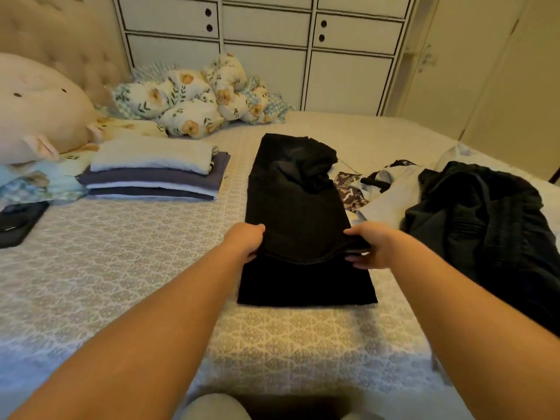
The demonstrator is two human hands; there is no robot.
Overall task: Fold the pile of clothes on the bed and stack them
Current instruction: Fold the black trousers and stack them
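A long black garment [295, 207] lies lengthwise on the bed's patterned cover [121, 253], its far end bunched. My left hand [247, 241] grips its left edge and my right hand [368, 248] pinches its right edge, both at a fold line near the near end. A stack of folded clothes [151, 174], white on top of purple and dark layers, sits at the left. Unfolded clothes [472, 213], mostly dark with a light blue piece and a patterned piece, lie in a pile at the right.
A plush pig pillow [39, 110] and a floral quilt [197, 98] lie by the headboard. A dark flat object [18, 222] rests near the left edge. White cupboards [272, 40] stand behind the bed.
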